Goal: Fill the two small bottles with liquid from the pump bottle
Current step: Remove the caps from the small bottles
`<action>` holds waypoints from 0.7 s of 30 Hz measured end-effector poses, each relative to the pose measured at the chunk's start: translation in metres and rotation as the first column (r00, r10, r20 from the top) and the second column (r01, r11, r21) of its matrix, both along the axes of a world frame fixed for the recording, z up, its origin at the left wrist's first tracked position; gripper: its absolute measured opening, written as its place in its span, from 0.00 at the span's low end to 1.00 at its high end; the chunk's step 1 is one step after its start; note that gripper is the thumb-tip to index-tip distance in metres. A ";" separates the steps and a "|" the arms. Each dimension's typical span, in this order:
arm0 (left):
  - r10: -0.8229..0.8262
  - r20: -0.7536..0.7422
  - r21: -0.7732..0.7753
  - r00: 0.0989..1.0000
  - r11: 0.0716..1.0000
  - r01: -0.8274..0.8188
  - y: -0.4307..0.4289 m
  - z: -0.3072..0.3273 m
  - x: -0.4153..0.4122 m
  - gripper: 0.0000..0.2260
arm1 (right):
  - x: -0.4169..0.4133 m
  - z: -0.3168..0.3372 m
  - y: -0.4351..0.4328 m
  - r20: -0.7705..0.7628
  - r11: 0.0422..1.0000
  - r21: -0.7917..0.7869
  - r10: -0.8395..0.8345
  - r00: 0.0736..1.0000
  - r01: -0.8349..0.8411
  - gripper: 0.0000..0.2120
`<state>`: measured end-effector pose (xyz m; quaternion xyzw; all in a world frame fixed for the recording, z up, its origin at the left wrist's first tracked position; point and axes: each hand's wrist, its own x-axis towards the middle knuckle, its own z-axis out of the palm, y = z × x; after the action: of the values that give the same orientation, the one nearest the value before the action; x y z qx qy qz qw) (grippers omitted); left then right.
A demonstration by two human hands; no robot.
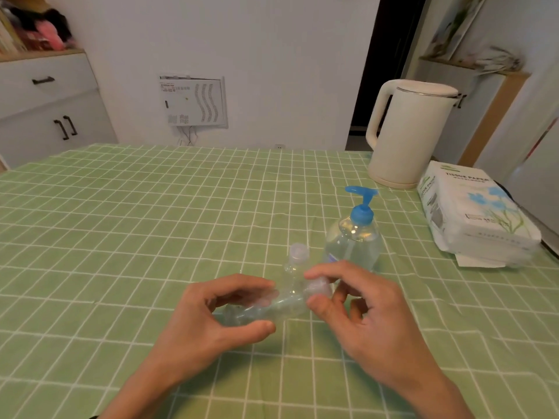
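A small clear bottle (284, 306) lies tilted on its side above the table, and my left hand (217, 316) grips its body between thumb and fingers. My right hand (360, 309) pinches that bottle's pale cap (317, 288) with thumb and forefinger. A second small clear bottle (295, 263) with a cap stands upright just behind them. The pump bottle (352, 237), clear with a blue pump head and liquid inside, stands upright behind my right hand.
A cream electric kettle (408, 134) stands at the back right of the green checked tablecloth (136, 237). A pack of tissue paper (475, 213) lies at the right edge. White cabinets stand behind the table on the left.
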<state>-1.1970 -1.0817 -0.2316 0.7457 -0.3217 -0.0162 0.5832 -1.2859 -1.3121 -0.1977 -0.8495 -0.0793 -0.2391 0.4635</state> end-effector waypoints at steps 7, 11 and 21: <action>0.035 -0.198 -0.305 0.980 0.947 -0.096 0.000 -0.007 0.010 0.24 | 0.004 0.007 -0.034 0.157 0.912 0.214 -0.385 0.909 0.350 0.12; 0.164 -0.262 -0.339 0.951 0.907 -0.249 0.010 -0.016 0.024 0.17 | 0.006 -0.008 -0.073 -0.066 0.746 0.040 -0.662 0.747 0.665 0.12; 0.369 -0.248 -0.134 0.896 0.903 -0.409 0.029 -0.026 0.050 0.15 | 0.009 -0.030 -0.090 -0.281 0.724 -0.289 -0.690 0.667 0.627 0.09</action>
<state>-1.1470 -1.0527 -0.2580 0.7323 -0.1003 0.0494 0.6717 -1.2770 -1.4023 -0.2281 -0.8849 0.3027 -0.2188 0.2785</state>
